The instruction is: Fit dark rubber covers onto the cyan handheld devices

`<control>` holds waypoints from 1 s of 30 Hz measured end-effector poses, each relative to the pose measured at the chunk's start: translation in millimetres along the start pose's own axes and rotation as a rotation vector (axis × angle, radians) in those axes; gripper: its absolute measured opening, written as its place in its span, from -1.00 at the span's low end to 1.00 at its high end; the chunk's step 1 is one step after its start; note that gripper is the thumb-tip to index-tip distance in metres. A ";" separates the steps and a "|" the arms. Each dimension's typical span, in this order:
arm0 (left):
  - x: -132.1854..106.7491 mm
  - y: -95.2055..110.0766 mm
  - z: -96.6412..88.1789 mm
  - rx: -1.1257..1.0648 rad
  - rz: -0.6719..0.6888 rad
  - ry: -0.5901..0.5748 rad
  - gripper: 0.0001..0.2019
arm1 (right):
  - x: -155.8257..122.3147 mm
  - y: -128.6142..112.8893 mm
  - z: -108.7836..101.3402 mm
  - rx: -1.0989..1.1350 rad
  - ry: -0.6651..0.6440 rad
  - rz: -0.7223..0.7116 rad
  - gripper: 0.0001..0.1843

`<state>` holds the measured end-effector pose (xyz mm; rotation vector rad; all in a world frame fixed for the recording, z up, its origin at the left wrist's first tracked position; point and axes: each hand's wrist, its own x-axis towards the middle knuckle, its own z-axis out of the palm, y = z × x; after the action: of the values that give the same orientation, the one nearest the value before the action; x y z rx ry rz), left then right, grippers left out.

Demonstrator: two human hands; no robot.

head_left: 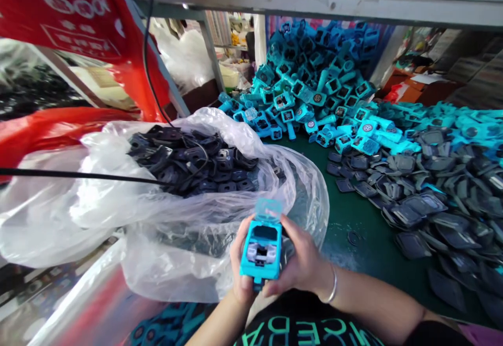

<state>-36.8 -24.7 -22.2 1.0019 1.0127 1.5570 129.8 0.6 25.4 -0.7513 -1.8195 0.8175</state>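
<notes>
Between both my hands is a turquoise plastic housing with a square opening. Grey parts and a dark slot show inside it. A clear bluish flap stands raised at its far end. My left hand wraps the left side of the housing, thumb near the bottom end. On the other side my right hand grips it, with the thumb by the lower right corner and the fingers along the right edge. Just beyond the hands, a clear plastic bag holds a heap of black plastic parts.
Many turquoise housings are piled at the back. Dark grey covers lie heaped on the green table at right. A metal beam crosses overhead. A black cable runs across the left, and more turquoise parts are below.
</notes>
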 end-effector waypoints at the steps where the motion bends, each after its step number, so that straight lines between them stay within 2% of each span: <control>1: -0.2 -0.5 -11.0 -0.053 -0.015 0.044 0.02 | 18.5 5.5 -3.7 0.005 -0.156 0.014 0.31; 2: -0.6 0.1 -21.9 -0.105 -0.043 0.078 -0.08 | 40.3 13.4 -7.2 -0.002 -0.328 0.039 0.18; 3: -1.2 2.0 -32.1 -0.151 -0.086 0.086 -0.14 | 64.4 23.5 -9.5 -0.024 -0.483 0.045 -0.10; 4: -2.2 5.4 -41.1 -0.191 -0.137 0.069 -0.16 | 89.2 35.7 -9.4 -0.112 -0.571 0.086 -0.42; 5: -3.7 10.0 -48.3 -0.233 -0.186 0.035 -0.14 | 113.1 49.1 -6.6 -0.264 -0.562 0.154 -0.58; 8: -10.3 27.8 -59.0 -0.317 -0.256 -0.063 -0.02 | 167.1 89.5 15.9 -0.400 -0.573 0.229 -0.59; 10: -13.6 38.8 -59.6 -0.293 -0.245 -0.123 0.03 | 183.8 109.8 33.4 -0.424 -0.615 0.250 -0.49; 12: -13.1 46.3 -58.5 -0.221 -0.186 -0.216 0.09 | 188.5 122.5 44.2 -0.443 -0.642 0.267 -0.46; 14: -8.0 49.6 -56.8 -0.149 -0.113 -0.298 0.10 | 187.2 128.9 46.4 -0.459 -0.650 0.285 -0.48; 17: 4.2 48.7 -50.7 -0.107 -0.086 -0.312 0.06 | 181.8 129.4 38.7 -0.471 -0.618 0.312 -0.48; 21: 15.7 46.0 -31.9 -0.161 -0.175 -0.128 0.06 | 163.4 106.6 11.6 -0.484 -0.413 0.345 -0.36; 24: 19.9 44.9 -17.4 -0.140 -0.188 -0.009 0.14 | 127.2 62.0 -21.1 -0.486 -0.195 0.328 -0.25; 25: 21.4 43.9 -13.5 -0.107 -0.178 0.014 0.13 | 110.7 43.4 -31.8 -0.466 -0.126 0.282 -0.25; 26: 23.2 42.4 -10.0 -0.059 -0.160 0.028 0.09 | 93.3 24.6 -41.2 -0.390 -0.063 0.142 -0.26; 28: 27.4 38.2 -2.2 0.060 -0.124 0.012 -0.02 | 59.3 -8.6 -53.1 -0.296 -0.118 -0.116 -0.24; 30: 31.0 34.1 9.1 0.158 -0.107 -0.060 -0.10 | 32.5 -29.7 -55.4 -0.350 -0.149 -0.240 -0.27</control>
<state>-43.4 1.2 16.5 1.0779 1.1420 1.3680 166.2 20.0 82.8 -0.6843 -2.1695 0.4112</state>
